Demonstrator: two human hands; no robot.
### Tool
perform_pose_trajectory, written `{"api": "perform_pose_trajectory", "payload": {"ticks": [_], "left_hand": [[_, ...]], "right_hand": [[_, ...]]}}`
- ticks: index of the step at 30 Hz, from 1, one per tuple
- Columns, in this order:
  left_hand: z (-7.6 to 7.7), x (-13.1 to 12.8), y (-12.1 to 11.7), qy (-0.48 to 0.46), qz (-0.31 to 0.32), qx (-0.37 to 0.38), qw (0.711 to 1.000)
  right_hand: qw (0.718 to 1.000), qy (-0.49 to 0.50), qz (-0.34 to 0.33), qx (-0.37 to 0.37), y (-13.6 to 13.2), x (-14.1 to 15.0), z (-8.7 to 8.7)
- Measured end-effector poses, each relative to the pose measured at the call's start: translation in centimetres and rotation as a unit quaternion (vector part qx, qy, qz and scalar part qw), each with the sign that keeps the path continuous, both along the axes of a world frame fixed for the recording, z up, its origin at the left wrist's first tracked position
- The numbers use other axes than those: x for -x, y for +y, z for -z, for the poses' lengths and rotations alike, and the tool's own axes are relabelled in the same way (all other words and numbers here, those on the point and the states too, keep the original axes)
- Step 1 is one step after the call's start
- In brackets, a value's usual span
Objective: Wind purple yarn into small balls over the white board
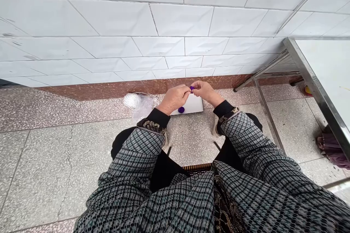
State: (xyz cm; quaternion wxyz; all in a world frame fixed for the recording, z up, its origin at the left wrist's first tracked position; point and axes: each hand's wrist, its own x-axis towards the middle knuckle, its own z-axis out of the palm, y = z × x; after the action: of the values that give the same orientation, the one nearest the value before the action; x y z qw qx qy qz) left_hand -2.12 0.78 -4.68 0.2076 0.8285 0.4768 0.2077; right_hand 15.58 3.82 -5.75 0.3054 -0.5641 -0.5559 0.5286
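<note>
My left hand (176,97) and my right hand (203,91) meet in front of me, fingertips close together. Pinched between them is a small purple piece (192,88), too small to make out its exact kind. Below the left hand, a round dark purple piece (181,110) lies on a flat white board (194,105) on the floor. Left of the board sits a clear plastic bag (143,103) beside a bundle of white cord or yarn (132,100).
A white tiled wall (169,47) with a brown base strip rises just beyond my hands. At the right stands a metal-framed table (314,76) with legs on the speckled floor (49,160). A dark purple cloth-like thing (332,147) lies beneath it.
</note>
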Motion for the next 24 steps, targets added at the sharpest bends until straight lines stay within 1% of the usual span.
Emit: {"api": "perform_pose_trajectory", "payload": {"ticks": [2, 4, 9, 11, 15, 17, 20, 22, 24], "left_hand": [[-0.1, 0.4, 0.3, -0.015, -0.025, -0.010, 1.000], [-0.1, 0.7, 0.6, -0.030, -0.036, -0.007, 0.999], [-0.4, 0.6, 0.8, -0.083, -0.044, 0.013, 0.996], [-0.5, 0.5, 0.8, -0.104, -0.053, 0.025, 0.993], [0.1, 0.2, 1.0, -0.153, -0.111, 0.059, 0.980], [0.6, 0.1, 1.1, -0.180, -0.121, 0.096, 0.971], [1.2, -0.2, 1.0, -0.207, -0.112, 0.145, 0.961], [1.3, -0.6, 0.7, -0.203, -0.097, 0.149, 0.963], [1.3, -1.0, 0.4, -0.180, -0.061, 0.132, 0.973]], "right_hand": [[0.998, 0.003, -0.050, 0.023, -0.2, -0.1, -0.2], [0.995, 0.034, -0.087, 0.046, -0.4, -0.1, -0.7], [0.980, 0.110, -0.140, 0.093, -0.9, -0.6, -2.1], [0.974, 0.132, -0.144, 0.111, -0.9, -0.8, -2.5], [0.971, 0.187, -0.093, 0.117, -0.8, -1.0, -2.7], [0.967, 0.216, -0.070, 0.119, -0.7, -0.9, -2.8], [0.956, 0.263, -0.044, 0.122, -0.5, -0.8, -2.9], [0.950, 0.288, -0.011, 0.116, -0.4, -0.7, -2.9], [0.951, 0.290, 0.031, 0.106, -0.2, -0.6, -2.8]]}}
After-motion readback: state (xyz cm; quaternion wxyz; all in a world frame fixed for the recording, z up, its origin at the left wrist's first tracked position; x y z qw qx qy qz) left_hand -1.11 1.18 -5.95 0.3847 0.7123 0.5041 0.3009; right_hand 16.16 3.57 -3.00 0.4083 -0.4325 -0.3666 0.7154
